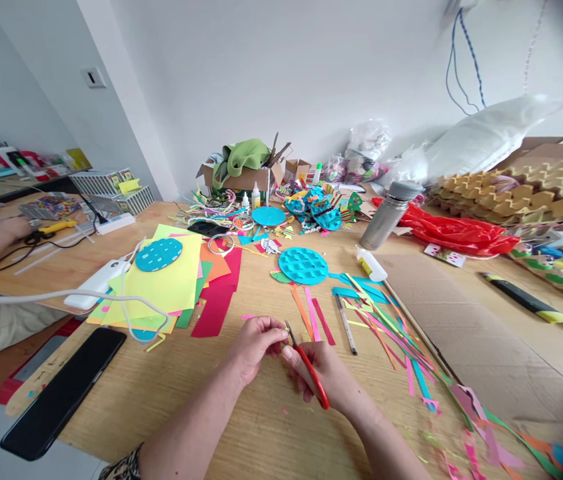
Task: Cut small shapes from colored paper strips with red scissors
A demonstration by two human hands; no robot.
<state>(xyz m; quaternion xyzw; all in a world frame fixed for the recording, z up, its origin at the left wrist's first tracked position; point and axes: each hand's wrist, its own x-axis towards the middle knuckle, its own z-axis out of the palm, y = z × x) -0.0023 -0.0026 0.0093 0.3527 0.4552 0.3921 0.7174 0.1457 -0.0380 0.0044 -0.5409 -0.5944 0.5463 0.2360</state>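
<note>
Right now, our left hand (260,343) has a narrow grip, pinching a tiny yellow-green scrap (286,331), largely hidden by the fingers. Our right hand (322,373) grips red-handled metal scissors (310,373), their tips beside the scrap, above the pale wooden surface (256,427).

Beyond them, an open brown cardboard box (234,180) holds green fabric (246,157), which spills over its rim. We see two small white glue bottles (256,197) before it, and a smaller cardboard box (297,168) near a green-capped tube (317,175).

To our right, a silver metal bottle with a grey lid (384,220) stands closed, its contents hidden. A clear plastic bag (368,140) bulges with contents we cannot make out. Stacked tan egg trays (526,190) carry a brownish-purple item (505,183). Far left, a shallow container (36,212) holds tiny multicoloured pieces (56,205).
</note>
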